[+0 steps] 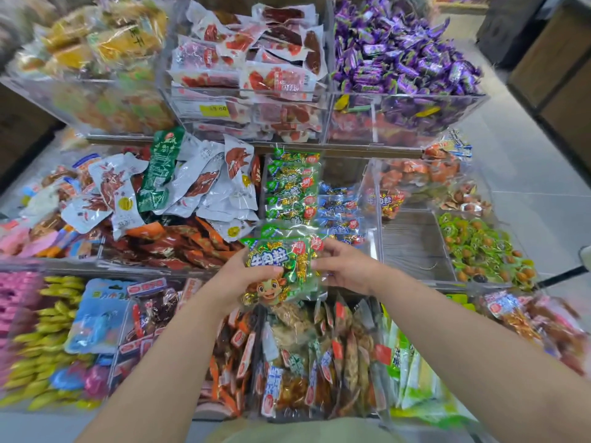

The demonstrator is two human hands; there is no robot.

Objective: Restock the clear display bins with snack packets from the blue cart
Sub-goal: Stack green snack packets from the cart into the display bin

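Two forearms [166, 362] come up from the bottom edge over the front-row bin [382, 407], which is packed with upright brown and orange packets [319, 362]. To its left are yellow wrapped sweets [48, 330] and a blue packet [96, 318], both smeared by blur. In the middle row, a clear bin [377, 199] holds a stack of green packets [292, 187] with blue ones [339, 212] beside them. Left of that is a heap of white-grey pouches [204, 187], and at far right are green round sweets [479, 247]. In the top row, red-and-white packs [256, 68] sit next to purple candies [399, 59]; the yellowish bags [105, 36] at top left are too blurred to read. The price label text can't be made out. The green snack packet [284, 270] is held upright over the near end of the green stack. The left hand [246, 276] grips its left side, thumb across the front and fingers hidden behind. The right hand [345, 270] pinches its right edge with curled fingers.
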